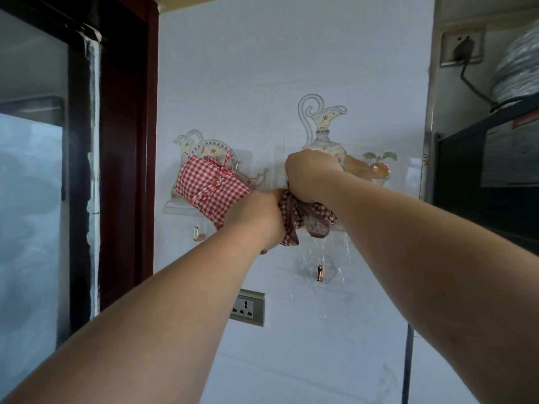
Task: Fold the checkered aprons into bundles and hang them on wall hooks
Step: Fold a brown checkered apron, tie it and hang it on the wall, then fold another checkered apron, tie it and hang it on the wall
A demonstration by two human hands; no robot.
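- You are reaching both bare forearms up to the tiled wall. Your left hand is gripping the brown checkered apron bundle from below, fingers curled into the cloth.
- Your right hand is clenching over the bundle's top, close against the wall. Its knuckles are hiding whether it is pinching a strap or catching a hook.
- The brown bundle is sitting between your two hands, with loose folds bulging out to the right.
- Just to the left, the red checkered apron bundle is hanging by its strap from a wall hook, its lower corner just beside your left hand.
- Two more hooks are showing lower on the wall, a left one and a right one above the wall socket.
- You are likely risking a drop: releasing before a strap is seating would let the brown bundle fall and unfold. Your left hand could also be nudging the red bundle off its hook.
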